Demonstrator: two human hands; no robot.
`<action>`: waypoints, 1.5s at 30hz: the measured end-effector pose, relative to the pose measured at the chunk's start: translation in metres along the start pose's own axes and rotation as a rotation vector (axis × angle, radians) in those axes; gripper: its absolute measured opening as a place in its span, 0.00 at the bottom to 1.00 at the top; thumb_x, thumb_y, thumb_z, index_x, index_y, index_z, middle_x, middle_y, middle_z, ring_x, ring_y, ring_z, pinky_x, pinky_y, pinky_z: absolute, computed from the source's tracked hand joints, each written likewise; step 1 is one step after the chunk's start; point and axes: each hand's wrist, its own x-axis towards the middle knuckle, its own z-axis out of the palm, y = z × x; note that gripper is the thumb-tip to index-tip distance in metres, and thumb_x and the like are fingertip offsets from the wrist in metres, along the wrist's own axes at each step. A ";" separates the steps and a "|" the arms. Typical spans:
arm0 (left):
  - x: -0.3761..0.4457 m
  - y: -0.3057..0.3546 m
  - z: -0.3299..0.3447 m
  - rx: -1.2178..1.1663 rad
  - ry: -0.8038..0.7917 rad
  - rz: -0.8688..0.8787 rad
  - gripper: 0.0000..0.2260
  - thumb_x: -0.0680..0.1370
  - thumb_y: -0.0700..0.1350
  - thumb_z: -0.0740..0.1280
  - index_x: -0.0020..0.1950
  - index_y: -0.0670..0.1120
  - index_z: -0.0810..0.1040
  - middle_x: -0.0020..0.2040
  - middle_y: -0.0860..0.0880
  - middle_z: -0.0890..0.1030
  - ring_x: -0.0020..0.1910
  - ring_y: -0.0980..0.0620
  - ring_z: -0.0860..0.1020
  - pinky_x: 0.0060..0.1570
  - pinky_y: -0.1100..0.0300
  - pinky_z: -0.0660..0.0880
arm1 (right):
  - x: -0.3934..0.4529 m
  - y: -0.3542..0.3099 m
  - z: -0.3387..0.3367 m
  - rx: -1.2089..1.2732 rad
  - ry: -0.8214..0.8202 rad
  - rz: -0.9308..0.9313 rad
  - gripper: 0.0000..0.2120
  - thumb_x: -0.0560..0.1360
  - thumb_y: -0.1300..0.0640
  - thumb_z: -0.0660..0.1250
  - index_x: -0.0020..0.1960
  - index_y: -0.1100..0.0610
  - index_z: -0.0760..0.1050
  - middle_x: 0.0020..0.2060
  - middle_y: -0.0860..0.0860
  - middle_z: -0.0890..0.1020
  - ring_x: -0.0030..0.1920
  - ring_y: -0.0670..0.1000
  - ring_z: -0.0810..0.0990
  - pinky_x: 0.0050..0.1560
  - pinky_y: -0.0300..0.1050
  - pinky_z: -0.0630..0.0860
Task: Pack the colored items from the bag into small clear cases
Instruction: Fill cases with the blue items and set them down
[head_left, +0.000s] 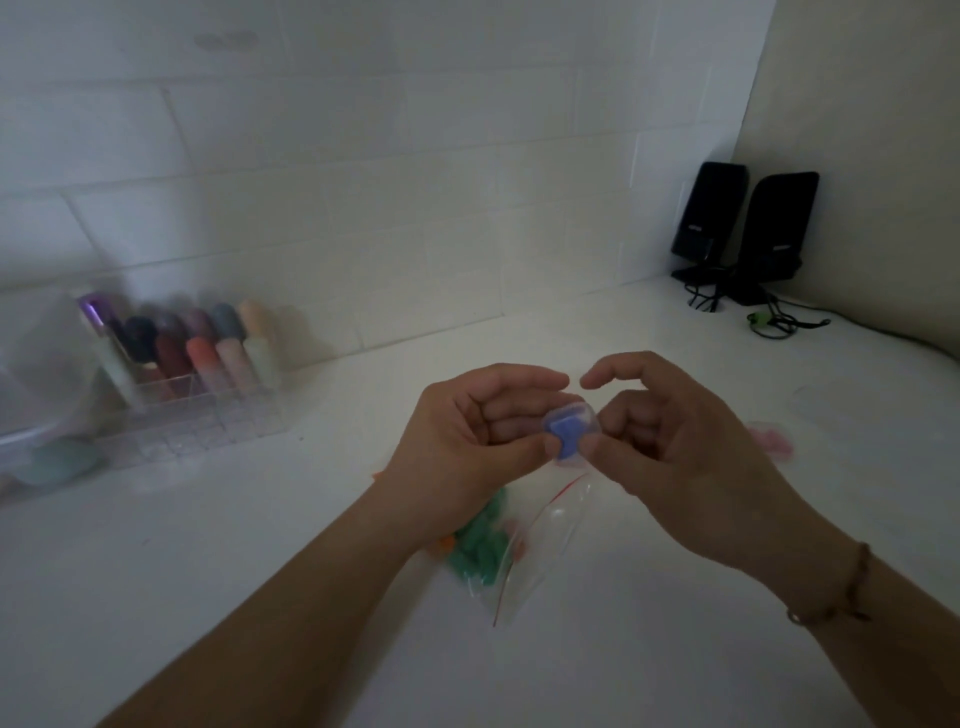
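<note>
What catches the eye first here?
Two hands meet mid-picture, the left hand and right hand pinching a small clear case with something blue inside. Below them lies a clear bag of green pieces; black speakers stand in the far right corner.

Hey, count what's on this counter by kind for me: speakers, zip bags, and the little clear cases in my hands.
Speakers: 2
Zip bags: 1
Clear cases: 1, with a blue item inside, pinched between the left hand and right hand
Total: 4
</note>
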 end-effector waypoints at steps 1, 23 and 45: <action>0.000 0.001 0.001 -0.006 0.005 0.001 0.17 0.71 0.24 0.68 0.56 0.37 0.78 0.50 0.40 0.85 0.48 0.47 0.84 0.48 0.59 0.80 | 0.000 -0.001 -0.001 -0.011 -0.005 -0.015 0.15 0.73 0.64 0.70 0.53 0.48 0.72 0.31 0.56 0.78 0.27 0.46 0.71 0.29 0.35 0.69; -0.001 -0.019 -0.004 1.043 -0.325 0.108 0.26 0.79 0.65 0.50 0.56 0.52 0.81 0.55 0.56 0.82 0.55 0.59 0.77 0.58 0.58 0.72 | 0.006 0.046 -0.011 -0.615 -0.016 0.208 0.10 0.76 0.47 0.68 0.52 0.51 0.73 0.33 0.49 0.80 0.36 0.45 0.77 0.33 0.33 0.66; 0.018 0.005 0.031 1.168 -0.150 0.267 0.15 0.78 0.59 0.59 0.54 0.55 0.81 0.56 0.60 0.80 0.57 0.62 0.75 0.59 0.71 0.67 | 0.003 0.011 -0.104 -0.690 0.144 0.261 0.05 0.74 0.48 0.70 0.46 0.43 0.74 0.37 0.40 0.77 0.47 0.46 0.76 0.51 0.46 0.74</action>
